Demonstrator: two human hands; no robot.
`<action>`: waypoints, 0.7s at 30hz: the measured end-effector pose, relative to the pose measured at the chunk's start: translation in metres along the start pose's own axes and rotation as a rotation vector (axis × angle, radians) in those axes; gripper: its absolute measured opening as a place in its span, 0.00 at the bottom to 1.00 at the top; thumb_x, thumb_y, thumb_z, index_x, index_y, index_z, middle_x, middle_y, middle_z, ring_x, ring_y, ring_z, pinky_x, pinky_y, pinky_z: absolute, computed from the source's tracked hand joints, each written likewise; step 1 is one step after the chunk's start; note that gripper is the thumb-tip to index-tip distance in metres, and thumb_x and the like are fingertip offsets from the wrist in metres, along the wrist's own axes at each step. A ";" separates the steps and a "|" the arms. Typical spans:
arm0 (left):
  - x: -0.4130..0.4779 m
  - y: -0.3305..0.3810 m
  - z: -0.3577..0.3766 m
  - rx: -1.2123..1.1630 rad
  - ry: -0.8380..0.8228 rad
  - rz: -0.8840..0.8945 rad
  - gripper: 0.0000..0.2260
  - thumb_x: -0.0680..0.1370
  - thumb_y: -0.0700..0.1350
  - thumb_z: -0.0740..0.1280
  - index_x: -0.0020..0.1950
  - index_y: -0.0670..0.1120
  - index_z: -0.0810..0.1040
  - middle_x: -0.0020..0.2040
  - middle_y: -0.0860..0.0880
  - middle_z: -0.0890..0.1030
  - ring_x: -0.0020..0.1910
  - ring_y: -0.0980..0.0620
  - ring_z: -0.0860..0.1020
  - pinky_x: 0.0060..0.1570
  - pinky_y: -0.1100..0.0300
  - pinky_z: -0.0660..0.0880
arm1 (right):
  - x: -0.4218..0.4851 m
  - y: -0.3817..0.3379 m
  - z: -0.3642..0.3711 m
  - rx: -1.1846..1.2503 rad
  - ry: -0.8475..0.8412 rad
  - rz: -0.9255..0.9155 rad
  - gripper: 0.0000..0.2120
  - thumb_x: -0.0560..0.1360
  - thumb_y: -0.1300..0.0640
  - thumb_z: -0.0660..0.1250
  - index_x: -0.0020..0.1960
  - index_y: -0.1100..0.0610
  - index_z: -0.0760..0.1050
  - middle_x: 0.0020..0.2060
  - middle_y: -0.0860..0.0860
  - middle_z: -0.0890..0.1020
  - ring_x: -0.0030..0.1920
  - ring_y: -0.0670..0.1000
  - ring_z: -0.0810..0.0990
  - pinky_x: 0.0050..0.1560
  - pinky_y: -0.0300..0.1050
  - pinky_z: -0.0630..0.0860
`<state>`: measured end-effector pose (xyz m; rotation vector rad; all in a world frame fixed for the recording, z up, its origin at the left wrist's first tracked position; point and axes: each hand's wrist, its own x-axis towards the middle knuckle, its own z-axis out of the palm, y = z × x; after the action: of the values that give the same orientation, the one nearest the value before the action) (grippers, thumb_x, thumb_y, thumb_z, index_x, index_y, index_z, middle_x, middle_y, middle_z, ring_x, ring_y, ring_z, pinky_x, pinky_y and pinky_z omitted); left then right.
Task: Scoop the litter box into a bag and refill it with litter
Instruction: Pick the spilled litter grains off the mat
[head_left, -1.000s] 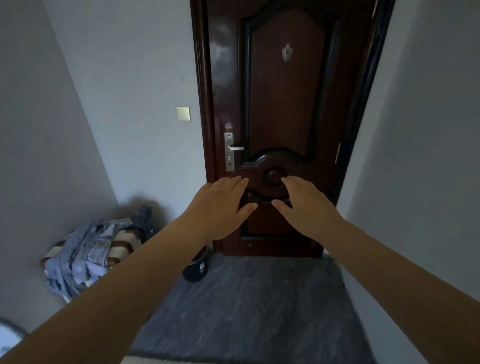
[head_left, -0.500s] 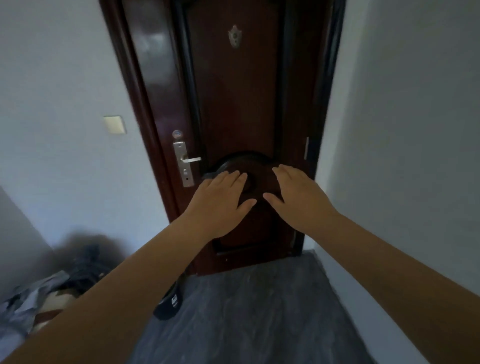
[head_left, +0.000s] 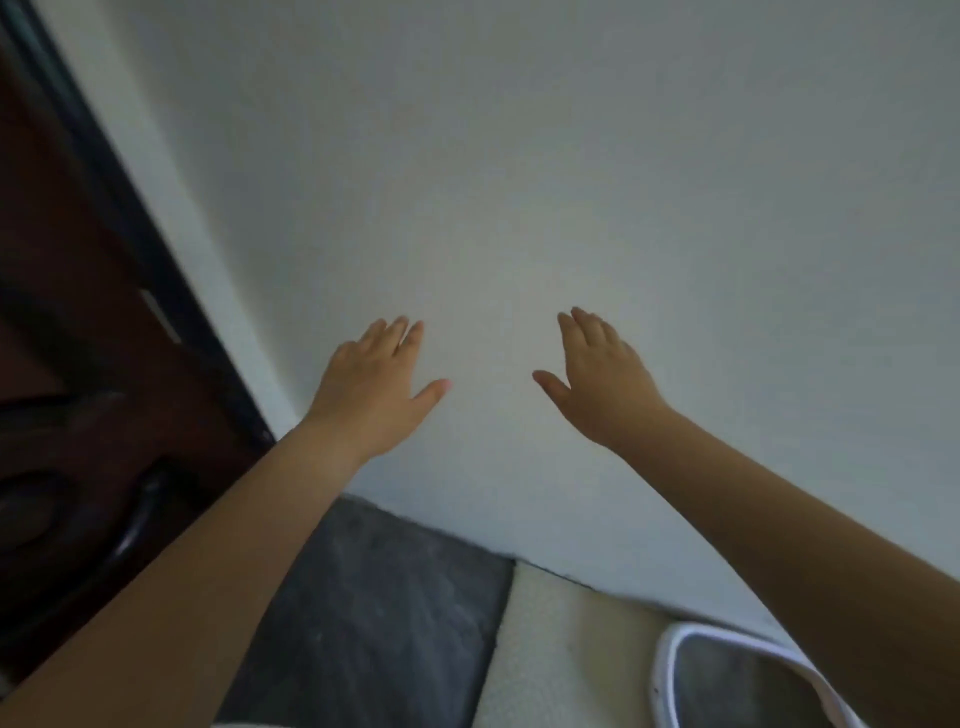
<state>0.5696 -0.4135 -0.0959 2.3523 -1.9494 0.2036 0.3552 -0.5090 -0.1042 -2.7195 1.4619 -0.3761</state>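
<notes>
Hovering empty, left grip (head_left: 374, 384), right grip (head_left: 602, 384), fingers straight, litter box (head_left: 661, 675) well below right grip

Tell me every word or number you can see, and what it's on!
None. No words, numbers or signs show on the wall, the door, the floor or the white-rimmed box. The pale plate on the door's edge is blurred, with nothing readable.
</notes>
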 end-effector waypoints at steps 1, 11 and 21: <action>0.012 0.015 0.007 -0.012 0.003 0.046 0.33 0.79 0.63 0.48 0.78 0.47 0.46 0.79 0.47 0.47 0.77 0.48 0.47 0.74 0.49 0.50 | -0.008 0.017 0.003 -0.016 -0.001 0.044 0.35 0.80 0.42 0.54 0.77 0.60 0.46 0.77 0.56 0.51 0.77 0.55 0.49 0.76 0.50 0.51; 0.083 0.145 0.076 -0.130 0.199 0.374 0.28 0.80 0.57 0.56 0.75 0.43 0.61 0.77 0.43 0.58 0.76 0.43 0.54 0.71 0.45 0.55 | -0.049 0.143 0.029 -0.077 -0.027 0.247 0.36 0.80 0.43 0.54 0.78 0.61 0.44 0.78 0.57 0.47 0.77 0.56 0.45 0.76 0.50 0.48; 0.095 0.179 0.192 -0.186 0.235 0.483 0.30 0.80 0.58 0.54 0.77 0.43 0.55 0.78 0.43 0.54 0.77 0.43 0.51 0.74 0.48 0.49 | -0.042 0.194 0.141 -0.052 0.089 0.243 0.36 0.80 0.41 0.52 0.78 0.62 0.44 0.77 0.58 0.45 0.77 0.57 0.42 0.76 0.54 0.47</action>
<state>0.4211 -0.5671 -0.2751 1.6337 -2.2629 0.2958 0.2061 -0.5951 -0.2760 -2.5495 1.8238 -0.4580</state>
